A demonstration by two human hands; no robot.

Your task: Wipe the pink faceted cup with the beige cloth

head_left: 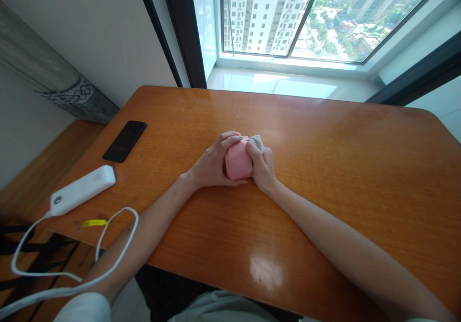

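Observation:
A small pink object (238, 161) with rounded, box-like sides is held above the middle of the wooden table (342, 178). My left hand (218, 161) wraps round its left side, fingers over the top and below. From the right, my right hand (264, 166) grips a pale grey cloth (257, 142), bunched against the pink object's right side, with the thumb at its edge. Most of the cloth is hidden in my fingers. What kind of thing the pink object is, I cannot tell.
To the left lie a black phone (125, 141) and a white power strip or adapter (83, 190). Its white cable (124, 252), with a yellow tag (94, 223), loops across my left forearm. Beyond the table's far edge is a window (273, 15); a grey curtain (54, 67) hangs at left.

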